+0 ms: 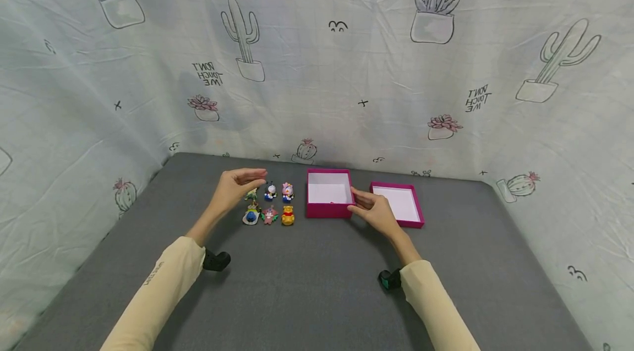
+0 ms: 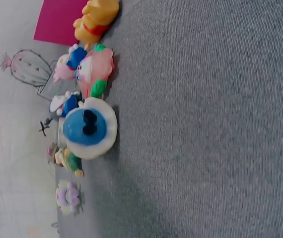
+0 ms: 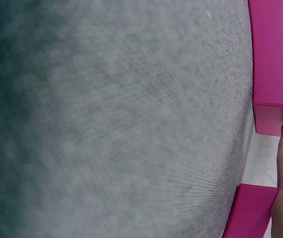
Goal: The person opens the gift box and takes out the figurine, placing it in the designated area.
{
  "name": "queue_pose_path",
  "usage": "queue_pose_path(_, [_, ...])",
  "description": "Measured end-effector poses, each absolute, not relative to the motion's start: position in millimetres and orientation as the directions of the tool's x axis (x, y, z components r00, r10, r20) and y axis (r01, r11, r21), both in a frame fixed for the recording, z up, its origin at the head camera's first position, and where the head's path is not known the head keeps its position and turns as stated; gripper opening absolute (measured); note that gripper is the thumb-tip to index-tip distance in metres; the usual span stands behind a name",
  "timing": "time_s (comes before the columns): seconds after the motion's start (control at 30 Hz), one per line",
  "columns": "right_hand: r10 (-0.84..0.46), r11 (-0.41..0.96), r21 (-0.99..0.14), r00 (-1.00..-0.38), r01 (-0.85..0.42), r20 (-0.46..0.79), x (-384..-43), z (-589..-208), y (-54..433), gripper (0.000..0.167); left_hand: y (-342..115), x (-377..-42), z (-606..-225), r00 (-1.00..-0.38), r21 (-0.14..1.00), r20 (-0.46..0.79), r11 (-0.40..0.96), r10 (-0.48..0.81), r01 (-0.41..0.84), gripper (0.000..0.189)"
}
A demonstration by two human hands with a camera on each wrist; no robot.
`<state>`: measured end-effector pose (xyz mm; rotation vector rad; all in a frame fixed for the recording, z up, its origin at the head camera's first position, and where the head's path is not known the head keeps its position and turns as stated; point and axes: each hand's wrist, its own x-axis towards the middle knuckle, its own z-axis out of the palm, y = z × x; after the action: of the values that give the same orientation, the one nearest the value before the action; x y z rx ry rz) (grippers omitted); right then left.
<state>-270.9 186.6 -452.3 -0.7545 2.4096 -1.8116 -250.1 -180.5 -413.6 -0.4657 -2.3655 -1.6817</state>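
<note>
Over the back left of a group of small figurines hovers my left hand [image 1: 236,188], its fingers extended and nothing visible between them and the thumb. Below it a green figurine [image 1: 251,195] is partly hidden. Beside that stand a white-and-blue figurine [image 1: 270,192] and a pink one [image 1: 288,192]. In front are a blue-and-white figurine [image 2: 85,130], a pink star-shaped one [image 2: 96,69] and a yellow bear [image 1: 288,216]. A lavender figurine [image 2: 68,197] appears only in the left wrist view. My right hand [image 1: 375,212] touches the right side of an open magenta box [image 1: 327,210] with straight fingers.
The magenta lid [image 1: 398,203], white inside up, lies right of the box, close to the right hand. Grey cloth [image 1: 307,279] covers the table. A white curtain [image 1: 307,54] printed with plants hangs behind its far edge.
</note>
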Motion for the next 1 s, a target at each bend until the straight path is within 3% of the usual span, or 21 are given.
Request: queue_pose_path(1.0, [-0.390, 0.221, -0.905, -0.883, -0.364, 0.260, -271.9, -453.6, 187.1, 0.051, -116.0, -272.0, -424.1, -0.941, 0.933, 0.260, 0.196, 0.215, 0.303, 0.033])
